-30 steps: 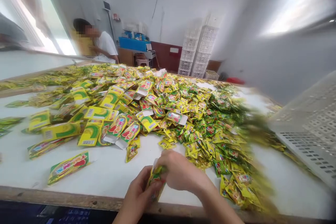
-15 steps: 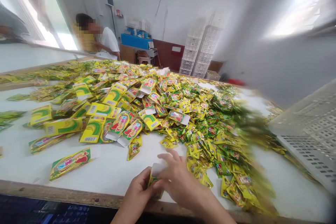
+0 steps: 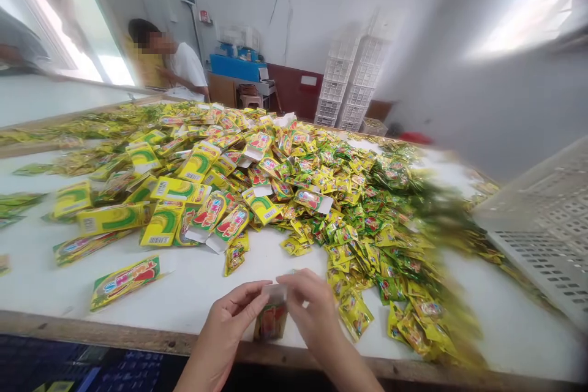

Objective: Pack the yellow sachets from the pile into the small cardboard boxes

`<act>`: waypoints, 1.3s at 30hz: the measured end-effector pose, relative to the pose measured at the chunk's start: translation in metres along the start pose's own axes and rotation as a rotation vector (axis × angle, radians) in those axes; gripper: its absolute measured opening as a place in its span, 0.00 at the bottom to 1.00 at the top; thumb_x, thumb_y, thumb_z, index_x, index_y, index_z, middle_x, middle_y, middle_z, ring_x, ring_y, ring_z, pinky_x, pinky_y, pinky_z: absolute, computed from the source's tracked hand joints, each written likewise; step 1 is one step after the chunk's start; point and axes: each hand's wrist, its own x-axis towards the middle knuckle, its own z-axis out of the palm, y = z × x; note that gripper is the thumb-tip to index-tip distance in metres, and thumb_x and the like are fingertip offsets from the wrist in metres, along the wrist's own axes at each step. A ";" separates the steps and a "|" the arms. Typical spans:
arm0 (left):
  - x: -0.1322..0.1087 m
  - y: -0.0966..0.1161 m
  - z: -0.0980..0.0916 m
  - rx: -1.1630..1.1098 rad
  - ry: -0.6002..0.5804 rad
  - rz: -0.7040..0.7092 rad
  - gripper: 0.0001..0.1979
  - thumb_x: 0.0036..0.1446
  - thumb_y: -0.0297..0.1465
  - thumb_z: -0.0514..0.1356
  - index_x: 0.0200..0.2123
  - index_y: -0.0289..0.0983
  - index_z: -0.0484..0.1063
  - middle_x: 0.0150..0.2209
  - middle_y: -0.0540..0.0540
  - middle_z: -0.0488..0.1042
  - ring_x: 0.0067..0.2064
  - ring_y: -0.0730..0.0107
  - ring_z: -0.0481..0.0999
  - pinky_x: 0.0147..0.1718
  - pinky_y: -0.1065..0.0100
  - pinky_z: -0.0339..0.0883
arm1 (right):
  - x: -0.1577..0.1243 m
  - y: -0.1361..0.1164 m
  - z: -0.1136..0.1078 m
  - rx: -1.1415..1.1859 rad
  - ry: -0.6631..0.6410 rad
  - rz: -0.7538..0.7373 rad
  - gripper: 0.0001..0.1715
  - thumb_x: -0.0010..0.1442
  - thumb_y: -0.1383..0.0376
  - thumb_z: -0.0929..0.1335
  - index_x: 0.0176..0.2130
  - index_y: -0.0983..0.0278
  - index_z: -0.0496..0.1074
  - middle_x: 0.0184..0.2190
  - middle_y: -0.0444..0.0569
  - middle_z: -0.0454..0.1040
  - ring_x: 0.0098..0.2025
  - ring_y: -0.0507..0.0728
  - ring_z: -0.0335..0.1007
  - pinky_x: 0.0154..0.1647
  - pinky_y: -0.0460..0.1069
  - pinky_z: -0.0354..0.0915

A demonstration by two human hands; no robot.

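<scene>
A small printed candy box stands near the table's front edge, its white end flap at the top. My left hand closes on its left upper side, thumb and fingers at the flap. From the right, my right hand pinches the flap's other side; it is slightly blurred. Beyond my hands lies a heap of yellow-green boxes, several with white flaps standing out. Small shiny sachets are piled to the right. One box lies alone at the front left.
A white plastic crate stands at the right. The white table has a raised wooden edge at the front. Stacked crates stand by the back wall. A person in a white shirt is at the back left.
My hands have drawn apart slightly, and the box now shows upright between them. The right hand has moved from over the box to the flap's right side.
</scene>
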 end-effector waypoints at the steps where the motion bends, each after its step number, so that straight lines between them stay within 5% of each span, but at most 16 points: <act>1: 0.002 -0.003 -0.002 0.044 0.064 0.038 0.17 0.53 0.39 0.66 0.46 0.41 0.79 0.48 0.45 0.80 0.54 0.56 0.74 0.57 0.61 0.64 | 0.003 0.001 0.000 0.004 -0.006 -0.013 0.12 0.59 0.65 0.68 0.41 0.58 0.81 0.34 0.49 0.75 0.32 0.53 0.69 0.32 0.48 0.68; 6: 0.010 -0.015 -0.004 0.223 0.110 0.214 0.14 0.54 0.41 0.64 0.42 0.43 0.82 0.47 0.47 0.81 0.53 0.56 0.76 0.56 0.61 0.68 | 0.014 0.015 0.005 0.259 -0.055 0.221 0.14 0.55 0.55 0.73 0.34 0.62 0.82 0.28 0.47 0.76 0.25 0.52 0.70 0.24 0.46 0.71; 10: 0.017 -0.015 0.000 0.247 0.119 0.212 0.17 0.55 0.41 0.64 0.46 0.42 0.79 0.45 0.46 0.81 0.48 0.57 0.79 0.51 0.61 0.72 | 0.014 0.024 0.008 0.318 -0.001 0.303 0.17 0.48 0.54 0.77 0.33 0.64 0.80 0.22 0.44 0.74 0.22 0.52 0.69 0.21 0.46 0.70; 13: 0.022 -0.014 -0.002 0.343 0.071 0.307 0.14 0.55 0.39 0.64 0.43 0.42 0.81 0.42 0.46 0.82 0.45 0.58 0.80 0.47 0.63 0.74 | 0.012 0.023 0.005 0.210 0.030 0.199 0.13 0.51 0.56 0.75 0.32 0.63 0.81 0.25 0.46 0.75 0.22 0.51 0.69 0.21 0.45 0.69; 19: 0.028 -0.024 -0.014 0.487 -0.044 0.526 0.09 0.52 0.34 0.67 0.38 0.47 0.82 0.44 0.45 0.81 0.47 0.56 0.79 0.49 0.64 0.73 | -0.003 0.020 0.002 -0.064 0.041 -0.161 0.05 0.58 0.63 0.73 0.37 0.59 0.79 0.31 0.48 0.76 0.33 0.55 0.72 0.35 0.48 0.69; 24: 0.030 -0.034 -0.014 0.537 -0.133 0.492 0.16 0.54 0.34 0.65 0.47 0.49 0.79 0.50 0.46 0.78 0.53 0.55 0.75 0.54 0.63 0.69 | -0.020 0.025 0.009 -0.216 0.035 -0.258 0.15 0.65 0.68 0.64 0.48 0.56 0.75 0.42 0.51 0.75 0.42 0.56 0.72 0.43 0.50 0.69; 28: 0.032 -0.032 -0.013 0.574 -0.234 0.488 0.17 0.58 0.34 0.62 0.50 0.50 0.77 0.49 0.45 0.77 0.51 0.59 0.75 0.50 0.67 0.69 | 0.008 0.032 -0.033 -0.278 -0.070 -0.247 0.13 0.65 0.68 0.64 0.44 0.58 0.77 0.41 0.49 0.77 0.43 0.56 0.73 0.46 0.50 0.68; 31: 0.033 -0.028 -0.009 0.556 -0.235 0.514 0.17 0.60 0.33 0.60 0.53 0.49 0.75 0.43 0.44 0.76 0.45 0.62 0.77 0.44 0.69 0.71 | 0.051 0.043 -0.085 -0.607 0.152 -0.065 0.16 0.63 0.69 0.64 0.47 0.59 0.76 0.45 0.52 0.76 0.50 0.60 0.69 0.51 0.55 0.64; 35: 0.029 -0.023 0.001 0.553 -0.249 0.516 0.16 0.61 0.34 0.58 0.51 0.47 0.76 0.39 0.44 0.75 0.41 0.64 0.77 0.40 0.69 0.71 | 0.086 0.057 -0.130 -0.687 0.125 0.007 0.23 0.45 0.68 0.76 0.44 0.61 0.78 0.43 0.54 0.77 0.47 0.65 0.68 0.49 0.56 0.62; 37: 0.023 -0.021 0.000 0.504 -0.174 0.484 0.16 0.59 0.36 0.60 0.50 0.46 0.78 0.40 0.44 0.77 0.43 0.62 0.77 0.43 0.68 0.71 | 0.090 0.062 -0.140 -0.699 0.114 0.024 0.21 0.45 0.66 0.75 0.42 0.62 0.79 0.39 0.53 0.78 0.44 0.63 0.69 0.47 0.53 0.62; 39: 0.014 -0.017 -0.011 0.378 0.074 0.417 0.18 0.55 0.40 0.63 0.50 0.45 0.77 0.45 0.45 0.78 0.45 0.59 0.78 0.44 0.67 0.72 | 0.090 0.065 -0.148 -0.705 0.163 0.053 0.16 0.52 0.62 0.71 0.42 0.65 0.78 0.38 0.54 0.77 0.41 0.62 0.69 0.45 0.52 0.62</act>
